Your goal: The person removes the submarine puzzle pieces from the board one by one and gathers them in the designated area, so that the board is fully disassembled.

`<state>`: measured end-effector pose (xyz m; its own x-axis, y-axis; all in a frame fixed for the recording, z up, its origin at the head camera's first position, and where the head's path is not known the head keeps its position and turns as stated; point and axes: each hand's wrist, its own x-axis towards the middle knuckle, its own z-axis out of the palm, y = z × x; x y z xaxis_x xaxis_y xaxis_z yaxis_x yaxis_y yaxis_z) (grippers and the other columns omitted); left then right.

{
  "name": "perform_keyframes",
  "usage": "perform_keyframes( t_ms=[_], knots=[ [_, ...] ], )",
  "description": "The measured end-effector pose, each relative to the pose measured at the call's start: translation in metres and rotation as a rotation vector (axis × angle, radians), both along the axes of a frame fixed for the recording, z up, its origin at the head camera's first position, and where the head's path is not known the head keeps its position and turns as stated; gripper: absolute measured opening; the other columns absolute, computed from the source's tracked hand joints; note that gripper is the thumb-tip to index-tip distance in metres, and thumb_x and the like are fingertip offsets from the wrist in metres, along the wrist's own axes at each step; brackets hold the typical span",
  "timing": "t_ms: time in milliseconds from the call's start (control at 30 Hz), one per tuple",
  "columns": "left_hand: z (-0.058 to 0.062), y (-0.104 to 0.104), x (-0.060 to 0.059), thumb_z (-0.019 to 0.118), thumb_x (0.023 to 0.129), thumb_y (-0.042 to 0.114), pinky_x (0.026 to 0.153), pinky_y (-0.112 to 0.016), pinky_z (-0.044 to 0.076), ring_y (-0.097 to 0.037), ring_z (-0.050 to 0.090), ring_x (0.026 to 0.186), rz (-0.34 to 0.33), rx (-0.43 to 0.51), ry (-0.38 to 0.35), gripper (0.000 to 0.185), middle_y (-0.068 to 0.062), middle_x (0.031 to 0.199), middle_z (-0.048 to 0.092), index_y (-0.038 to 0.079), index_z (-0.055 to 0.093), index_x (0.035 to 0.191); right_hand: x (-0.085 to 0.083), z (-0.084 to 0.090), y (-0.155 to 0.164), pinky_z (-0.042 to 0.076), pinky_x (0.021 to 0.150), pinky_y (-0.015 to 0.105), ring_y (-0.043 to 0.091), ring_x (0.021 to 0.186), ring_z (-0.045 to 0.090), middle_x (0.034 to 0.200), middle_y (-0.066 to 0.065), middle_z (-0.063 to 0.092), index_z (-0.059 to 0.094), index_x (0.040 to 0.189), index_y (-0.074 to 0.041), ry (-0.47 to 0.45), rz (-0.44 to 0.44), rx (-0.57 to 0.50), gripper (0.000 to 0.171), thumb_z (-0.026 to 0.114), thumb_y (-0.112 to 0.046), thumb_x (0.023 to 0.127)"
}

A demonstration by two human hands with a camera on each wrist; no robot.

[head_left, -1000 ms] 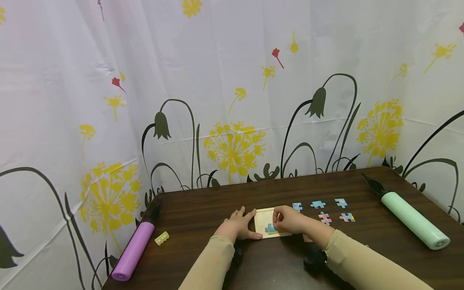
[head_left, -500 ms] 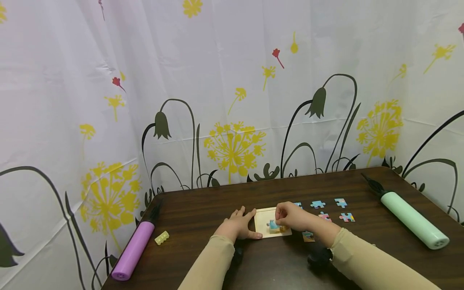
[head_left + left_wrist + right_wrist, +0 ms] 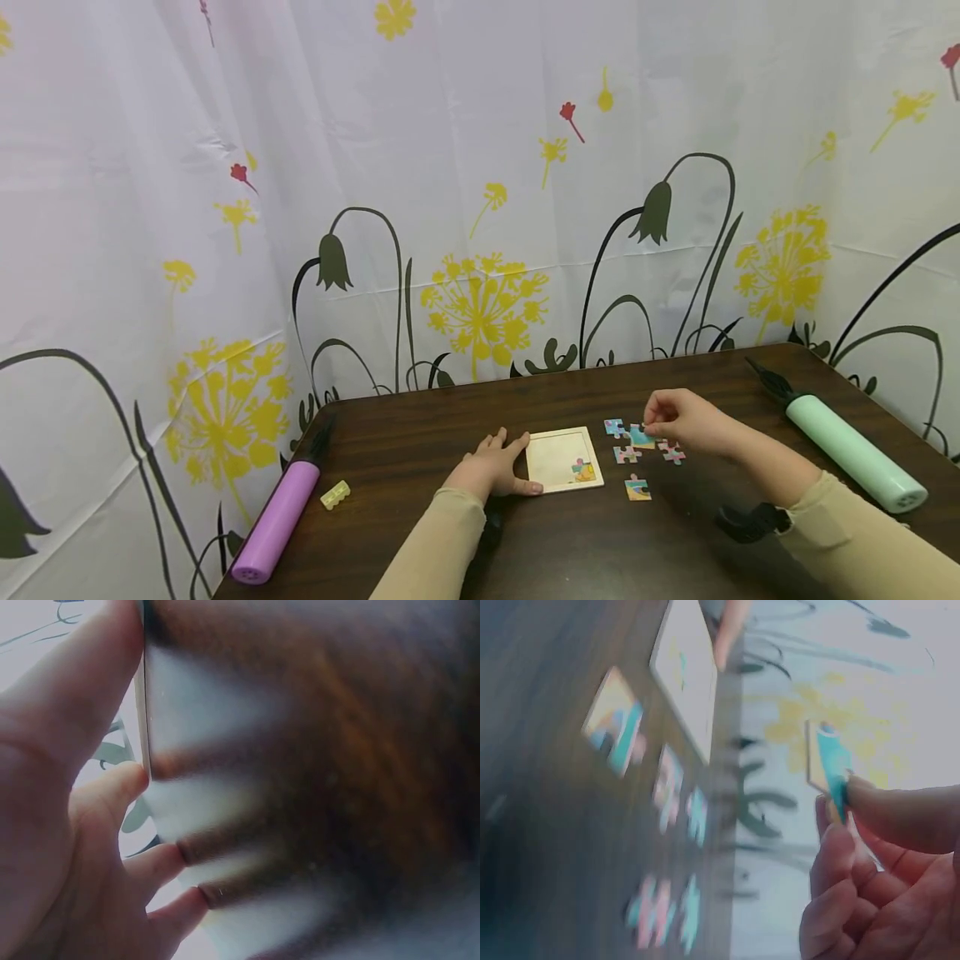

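Left hand (image 3: pixel 491 468): fingers flat, bracing the wooden puzzle tray (image 3: pixel 551 459) against sliding. Right hand (image 3: pixel 684 419): pinches a teal puzzle piece (image 3: pixel 641 436), lifted clear of loose pieces (image 3: pixel 627 454).

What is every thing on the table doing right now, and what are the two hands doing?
Left hand: flat on the table, fingers against the puzzle tray's left edge.
Right hand: raised, pinching a teal puzzle piece.
Puzzle tray: lying flat, one piece in its near right corner.
Loose pieces: lying flat right of the tray.
Purple pump: lying on its side.
Green pump: lying on its side.
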<state>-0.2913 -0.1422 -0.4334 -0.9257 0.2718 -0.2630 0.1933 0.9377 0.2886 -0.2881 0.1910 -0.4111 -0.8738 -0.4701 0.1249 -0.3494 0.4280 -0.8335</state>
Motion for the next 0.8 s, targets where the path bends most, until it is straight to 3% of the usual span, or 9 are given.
perform_keyframes(
  t_ms=[300,567,800],
  knots=[
    [-0.003,0.001,-0.003,0.077,0.079,0.055,0.108,-0.065,0.024,-0.042,0.023,0.143,-0.004,-0.003,-0.003,0.092,-0.021,0.158,0.026,0.021,0.037,0.154,0.025,-0.039,0.053,0.044,0.05,0.027,0.015,0.059,0.051,0.073,0.005,0.056,0.058,0.087,0.0,-0.171,0.028,0.054,0.01,0.066,-0.003,0.091],
    [-0.003,0.0,-0.006,0.077,0.079,0.056,0.108,-0.065,0.024,-0.042,0.023,0.144,-0.003,-0.008,-0.005,0.093,-0.021,0.158,0.025,0.022,0.036,0.155,0.024,-0.056,0.044,0.046,0.051,0.028,0.013,0.058,0.05,0.071,0.003,0.056,0.058,0.084,-0.003,-0.09,0.011,0.059,0.011,0.068,0.002,0.087],
    [-0.006,0.001,-0.006,0.076,0.079,0.057,0.108,-0.064,0.024,-0.042,0.023,0.144,-0.002,-0.017,-0.007,0.093,-0.02,0.158,0.025,0.022,0.036,0.155,0.018,-0.056,0.038,0.043,0.047,0.027,0.013,0.055,0.049,0.069,0.002,0.054,0.058,0.085,-0.003,-0.073,-0.025,0.069,0.012,0.067,0.004,0.086]
  ],
)
